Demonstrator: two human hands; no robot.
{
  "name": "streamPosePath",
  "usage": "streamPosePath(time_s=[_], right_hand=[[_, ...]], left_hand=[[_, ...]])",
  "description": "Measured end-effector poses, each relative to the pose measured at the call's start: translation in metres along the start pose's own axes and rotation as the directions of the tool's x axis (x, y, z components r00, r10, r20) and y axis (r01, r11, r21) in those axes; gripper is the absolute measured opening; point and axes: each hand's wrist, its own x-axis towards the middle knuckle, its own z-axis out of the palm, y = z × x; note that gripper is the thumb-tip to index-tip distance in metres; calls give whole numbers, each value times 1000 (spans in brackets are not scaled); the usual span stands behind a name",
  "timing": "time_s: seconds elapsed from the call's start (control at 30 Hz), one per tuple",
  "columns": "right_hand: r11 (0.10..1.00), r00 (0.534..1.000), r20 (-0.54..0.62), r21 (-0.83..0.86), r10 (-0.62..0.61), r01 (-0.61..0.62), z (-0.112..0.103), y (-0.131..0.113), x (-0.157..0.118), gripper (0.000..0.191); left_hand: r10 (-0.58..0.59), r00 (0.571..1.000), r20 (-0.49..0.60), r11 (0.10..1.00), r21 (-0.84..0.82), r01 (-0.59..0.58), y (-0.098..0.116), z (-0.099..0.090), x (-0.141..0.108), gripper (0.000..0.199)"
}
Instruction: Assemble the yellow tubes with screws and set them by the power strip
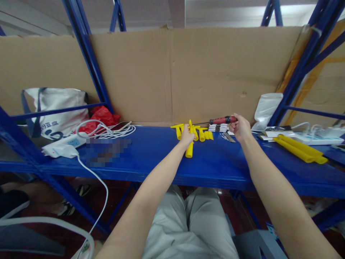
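My left hand [186,136] is closed around a yellow plastic piece [189,151] with a tube-shaped lower end, holding it upright above the blue bench. In my right hand [240,128] is a screwdriver [219,120] with a red and black handle, gripped at the handle's end. Its shaft points left, and the tip reaches the upper part of the yellow piece; whether it touches cannot be made out. Behind my left hand stand several yellow T-shaped pieces [202,135], beside small flat yellow parts [208,135]. A white stack [217,128] lies beneath the screwdriver.
Two yellow tubes [299,149] lie on the right of the blue bench [161,162], before a white power strip [318,139]. Leftward are coiled white cable [121,130], a red plastic bag [101,117] and a cloth bag [60,108]. Cardboard [134,79] stands behind.
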Motion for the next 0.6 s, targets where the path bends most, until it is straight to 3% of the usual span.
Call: streamPosePath(time_s=[0.37, 0.6], right_hand=[[995, 992, 99, 49, 83, -88, 0, -4, -3, 29], [994, 995, 39, 50, 92, -94, -5, 1, 4, 35]], left_hand=[[-11, 1000, -22, 999, -42, 10, 3, 0, 0, 48], [-16, 999, -28, 999, -50, 15, 6, -1, -3, 54]])
